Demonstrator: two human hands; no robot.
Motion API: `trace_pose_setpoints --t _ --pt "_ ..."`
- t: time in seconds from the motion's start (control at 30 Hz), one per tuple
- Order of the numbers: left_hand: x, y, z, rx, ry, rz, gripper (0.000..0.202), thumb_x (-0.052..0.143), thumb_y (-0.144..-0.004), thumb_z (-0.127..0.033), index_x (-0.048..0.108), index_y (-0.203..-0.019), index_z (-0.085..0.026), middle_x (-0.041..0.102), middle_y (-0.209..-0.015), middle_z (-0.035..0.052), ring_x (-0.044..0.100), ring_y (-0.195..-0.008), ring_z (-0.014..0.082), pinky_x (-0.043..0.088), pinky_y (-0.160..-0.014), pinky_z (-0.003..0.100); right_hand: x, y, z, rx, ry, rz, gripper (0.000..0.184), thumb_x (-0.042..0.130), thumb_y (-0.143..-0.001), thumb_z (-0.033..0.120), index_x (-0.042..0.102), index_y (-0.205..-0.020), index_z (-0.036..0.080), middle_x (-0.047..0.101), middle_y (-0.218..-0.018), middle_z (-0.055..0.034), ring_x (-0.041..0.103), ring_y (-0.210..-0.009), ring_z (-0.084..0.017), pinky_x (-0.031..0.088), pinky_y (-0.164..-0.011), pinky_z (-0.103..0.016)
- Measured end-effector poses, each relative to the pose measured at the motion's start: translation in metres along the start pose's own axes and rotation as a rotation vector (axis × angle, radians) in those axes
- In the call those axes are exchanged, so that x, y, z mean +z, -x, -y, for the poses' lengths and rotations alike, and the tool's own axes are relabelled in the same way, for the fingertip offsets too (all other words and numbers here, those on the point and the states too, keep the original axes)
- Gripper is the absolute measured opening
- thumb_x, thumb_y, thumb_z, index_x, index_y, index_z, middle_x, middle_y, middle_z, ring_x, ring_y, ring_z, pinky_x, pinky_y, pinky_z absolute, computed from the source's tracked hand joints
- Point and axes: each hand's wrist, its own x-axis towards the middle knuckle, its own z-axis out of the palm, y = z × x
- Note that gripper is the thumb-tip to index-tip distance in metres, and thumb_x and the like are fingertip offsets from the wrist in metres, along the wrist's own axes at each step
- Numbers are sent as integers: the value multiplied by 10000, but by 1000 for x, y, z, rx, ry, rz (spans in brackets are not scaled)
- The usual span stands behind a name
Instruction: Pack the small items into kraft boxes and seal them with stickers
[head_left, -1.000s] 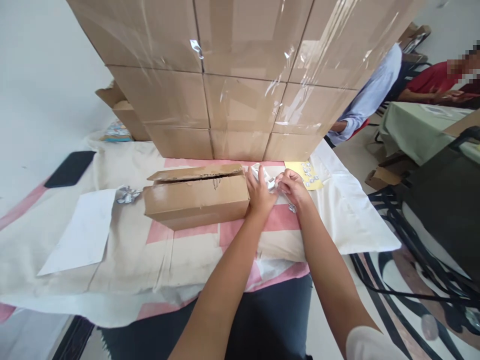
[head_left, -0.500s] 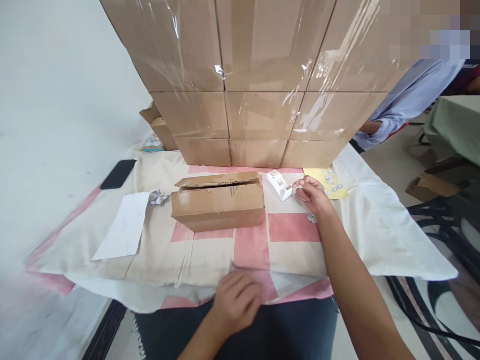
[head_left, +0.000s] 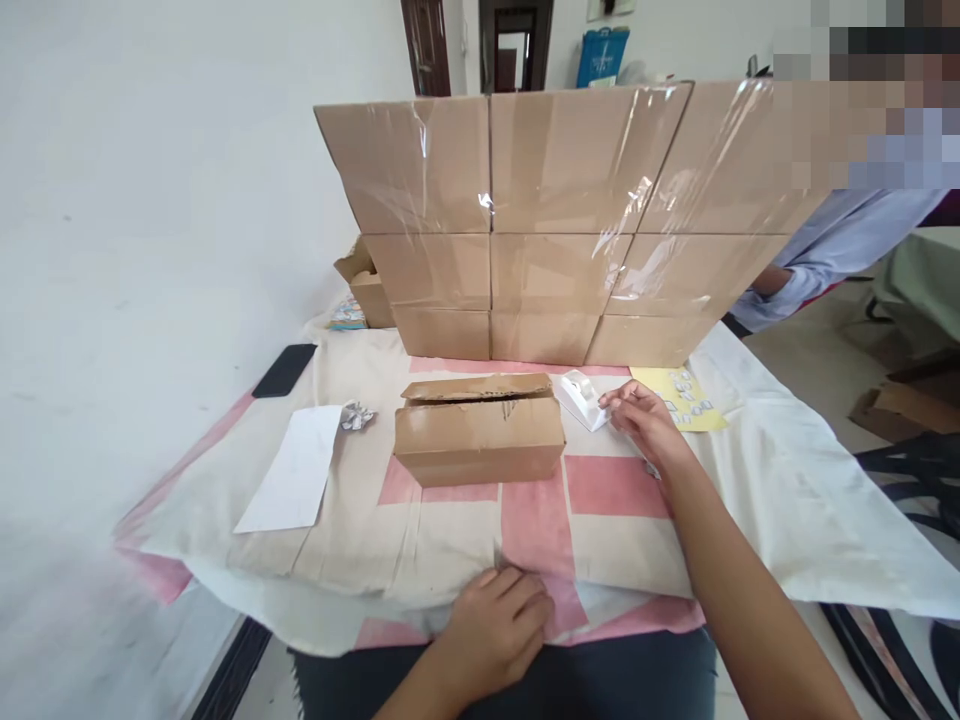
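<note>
The right hand [head_left: 646, 428] is reaching out over the bench [head_left: 780, 500], which is lying under a white and pink cloth [head_left: 611, 487]. Its fingertips [head_left: 610, 401] are meeting the near right end of the dispenser [head_left: 583, 398]. The fingers are lying close together, but it is not clear whether the grip is pinching anything.

The dispenser is showing as a small, low, white wedge with a rounded hump on top. It is sitting flat on the cloth, just beside the far right corner of the box [head_left: 480, 442], between that box and the yellow sheet [head_left: 694, 410], and in front of the cartons [head_left: 555, 200]. Its long axis is running from far left to near right, with the tapered end pointing toward the right hand.

The left hand [head_left: 499, 625] is resting palm down on the near edge of the cloth, well apart from the dispenser. Its grip is loose and is holding nothing.

The box is lying lengthwise across the bench, its top flap standing slightly ajar. The cartons are standing stacked in rows under clear film. To the left, a white paper [head_left: 294, 485], a crumpled foil [head_left: 358, 415] and a dark phone [head_left: 283, 370] are lying on the cloth. Another person's sleeve [head_left: 832, 240] is showing behind the cartons on the right.
</note>
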Motion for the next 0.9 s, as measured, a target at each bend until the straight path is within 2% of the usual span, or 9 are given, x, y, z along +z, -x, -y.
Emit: trace_pose_setpoints --t 0.13,0.23,0.3,0.33,0.4,0.47,0.6,0.73,0.9 --pt "-22 -8 11 -58 210 -203 216 535 -849 -91 631 -1011 -197 728 -878 48 639 -753 187 506 -674 336 31 23 27 -131 2 29 289 829 -793 379 571 -791 251 780 -979 -56 226 -391 -37 265 -437 -291" --pt "-56 -22 28 -113 249 -372 215 542 -891 -109 634 -1047 -225 729 -844 51 654 -730 195 522 -658 342 71 56 54 -256 93 103 203 782 -849 364 596 -809 293 793 -969 -75 450 -417 -126 378 -450 -333" --pt "-83 -32 39 -193 296 -444 201 581 -959 -290 628 -1150 -248 728 -867 65 666 -737 206 533 -637 339 101 77 68 -323 225 288 104 739 -884 361 641 -857 336 802 -974 -79 686 -619 -248 523 -555 -402" --pt "-95 -37 43 -240 339 -455 305 590 -969 -440 618 -1212 -257 728 -887 73 669 -742 211 533 -624 337 116 85 73 -357 289 392 77 730 -889 377 656 -903 358 805 -1004 -73 735 -709 -277 562 -601 -421" --pt "-118 -46 47 -325 439 -417 582 568 -905 -697 610 -1294 -266 736 -947 88 673 -759 217 540 -622 335 143 95 78 -437 417 607 141 704 -908 452 668 -1017 371 793 -1141 -69 773 -835 -276 599 -701 -417" --pt "-132 -51 48 -414 505 -376 612 579 -869 -745 661 -1245 -269 751 -963 82 679 -768 215 557 -653 333 163 97 77 -510 507 747 272 614 -952 552 663 -1123 347 760 -1251 -83 781 -900 -246 599 -774 -382" --pt "-137 -54 46 -624 556 -372 256 606 -962 -478 742 -990 -262 760 -860 35 702 -780 197 568 -709 307 184 88 71 -590 544 812 356 462 -1021 574 654 -1168 312 781 -1185 -74 779 -915 -204 578 -766 -317" --pt "-129 -52 48 -761 747 -420 313 616 -962 -435 691 -1208 -255 749 -748 5 711 -705 179 583 -713 304 190 79 69 -606 523 719 119 555 -1013 371 634 -1067 301 772 -1219 -66 764 -1018 -201 575 -806 -312" --pt "-135 -52 52 -819 764 -495 234 663 -922 -434 725 -946 -209 691 -621 -7 663 -594 157 544 -637 278 194 68 69 -495 434 638 25 635 -954 296 636 -971 315 768 -1220 -51 763 -1041 -270 609 -746 -384"
